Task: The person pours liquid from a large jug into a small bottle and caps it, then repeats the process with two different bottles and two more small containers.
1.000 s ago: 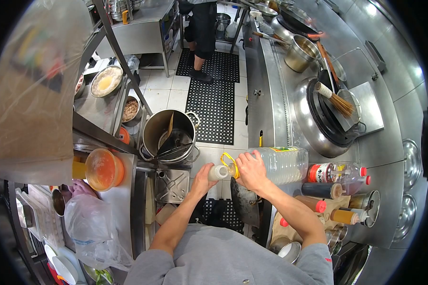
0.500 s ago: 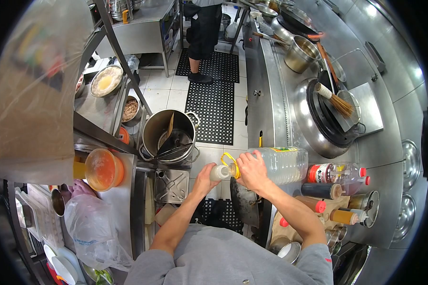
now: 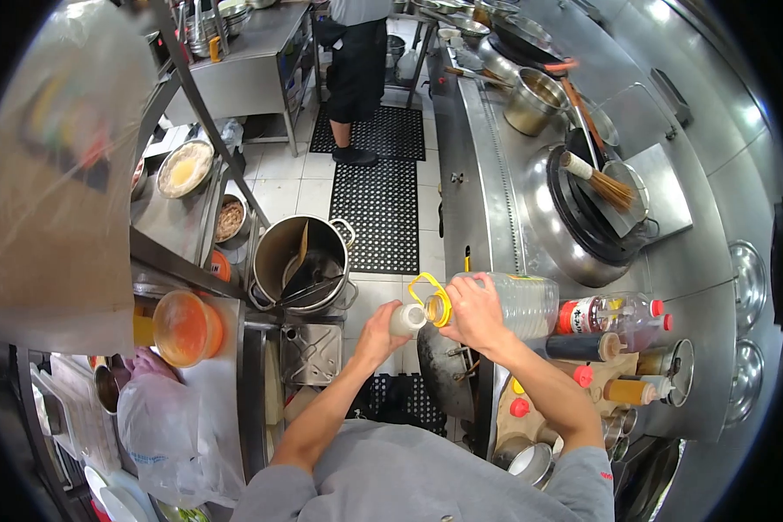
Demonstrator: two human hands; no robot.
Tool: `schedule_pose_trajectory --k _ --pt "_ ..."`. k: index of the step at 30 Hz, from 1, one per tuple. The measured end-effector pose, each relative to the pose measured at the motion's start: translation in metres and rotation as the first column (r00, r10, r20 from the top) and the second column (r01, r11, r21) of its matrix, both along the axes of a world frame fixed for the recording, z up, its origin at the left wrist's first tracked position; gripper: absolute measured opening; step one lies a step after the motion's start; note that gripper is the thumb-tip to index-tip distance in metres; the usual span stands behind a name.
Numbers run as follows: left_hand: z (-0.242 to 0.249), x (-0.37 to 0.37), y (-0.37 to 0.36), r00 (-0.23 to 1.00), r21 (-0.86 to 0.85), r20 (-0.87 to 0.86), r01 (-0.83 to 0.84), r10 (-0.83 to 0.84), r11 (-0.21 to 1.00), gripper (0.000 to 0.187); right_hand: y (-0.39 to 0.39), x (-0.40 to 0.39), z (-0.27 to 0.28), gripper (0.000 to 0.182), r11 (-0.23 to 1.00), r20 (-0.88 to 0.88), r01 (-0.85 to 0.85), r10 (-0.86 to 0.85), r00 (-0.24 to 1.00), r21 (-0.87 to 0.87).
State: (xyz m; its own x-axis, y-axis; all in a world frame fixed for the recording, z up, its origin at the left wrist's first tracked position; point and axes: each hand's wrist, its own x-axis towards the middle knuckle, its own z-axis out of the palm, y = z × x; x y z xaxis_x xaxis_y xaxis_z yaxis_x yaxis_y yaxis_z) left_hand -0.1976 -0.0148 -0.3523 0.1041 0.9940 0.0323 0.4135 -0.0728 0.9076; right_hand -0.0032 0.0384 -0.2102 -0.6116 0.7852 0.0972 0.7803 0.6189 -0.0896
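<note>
My left hand [image 3: 377, 337] is wrapped around a small whitish squeeze bottle [image 3: 404, 320], its open mouth tilted toward the right. In my right hand [image 3: 477, 313] is a large clear plastic jug [image 3: 531, 304], gripped near its neck and lying nearly on its side. A yellow collar and a raised yellow carrying ring [image 3: 424, 285] surround the jug's neck. The jug's mouth faces the bottle's mouth, very close to it. Whether liquid passes between them I cannot make out.
A tall pot [image 3: 301, 252] stands ahead on the left. Sauce bottles [image 3: 583, 346] crowd the right counter beside a wok [image 3: 574, 217]. A plastic bag [image 3: 170, 426] lies at left. Another person [image 3: 354, 83] stands on the black mat farther ahead.
The jug's neck has turned slightly, showing more of its yellow collar, and its ring stands higher. The bottle remains by the jug's mouth. The whole view has shifted a little.
</note>
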Motion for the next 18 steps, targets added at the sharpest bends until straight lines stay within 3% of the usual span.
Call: schedule_pose_trajectory --k 8,10,12,14,18 --pt "0.063 0.019 0.028 0.992 0.041 -0.031 0.128 -0.126 0.991 0.074 0.01 0.049 0.037 0.057 0.989 -0.217 0.139 -0.124 0.968 0.054" --pt "0.077 0.026 0.034 0.989 0.077 -0.035 0.147 -0.145 0.986 0.075 0.016 0.075 0.048 0.054 0.98 -0.375 0.195 -0.169 0.911 0.03" --pt "0.087 0.032 0.035 0.982 0.074 -0.043 0.187 -0.185 0.98 0.076 0.02 0.101 0.066 0.055 0.961 -0.386 0.277 -0.259 0.885 -0.01" --pt "0.089 0.036 0.034 0.981 0.043 -0.049 0.191 -0.189 0.981 0.075 0.015 0.127 0.08 0.056 0.902 -0.519 0.37 -0.432 0.737 -0.224" --pt "0.083 0.047 0.022 0.964 0.007 -0.085 0.252 -0.25 0.968 0.073 -0.007 0.187 0.072 0.065 0.837 -0.683 0.434 -0.532 0.501 -0.333"
